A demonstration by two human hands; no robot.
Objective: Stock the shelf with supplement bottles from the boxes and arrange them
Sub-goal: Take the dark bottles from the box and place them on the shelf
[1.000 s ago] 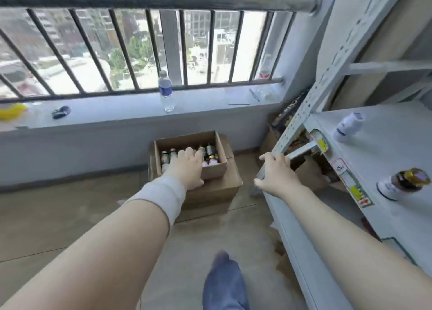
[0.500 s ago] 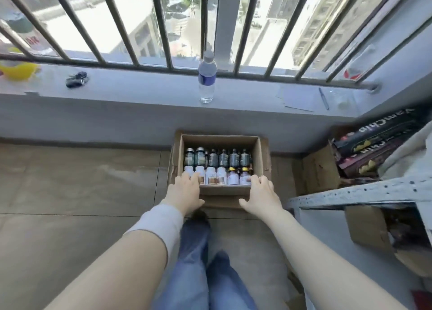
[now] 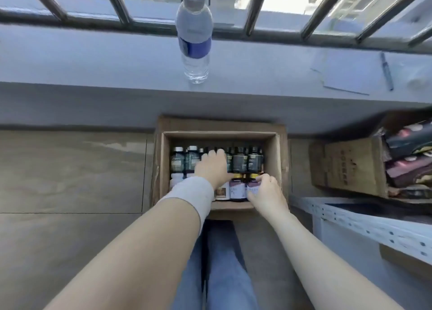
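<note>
An open cardboard box (image 3: 273, 160) sits on the floor under the window ledge, filled with upright supplement bottles. Dark green bottles (image 3: 247, 161) line the back row; white and purple-labelled bottles with yellow caps (image 3: 237, 188) fill the front row. My left hand (image 3: 214, 167), with a white wrist wrap, reaches into the box and its fingers curl over a dark bottle in the back row. My right hand (image 3: 265, 190) is closing on the purple-labelled bottle at the front right. The white perforated shelf (image 3: 364, 223) edge juts in at the lower right.
A clear water bottle (image 3: 194, 34) stands on the grey window ledge (image 3: 93, 59), with paper and a pen (image 3: 387, 71) to its right. A second cardboard box (image 3: 346, 167) holding snack packets lies at the right. My jeans-clad legs (image 3: 219, 263) are below the box.
I have moved in close over the box. Both hands went from its front edge into the box, the left onto the back row and the right onto a front bottle.
</note>
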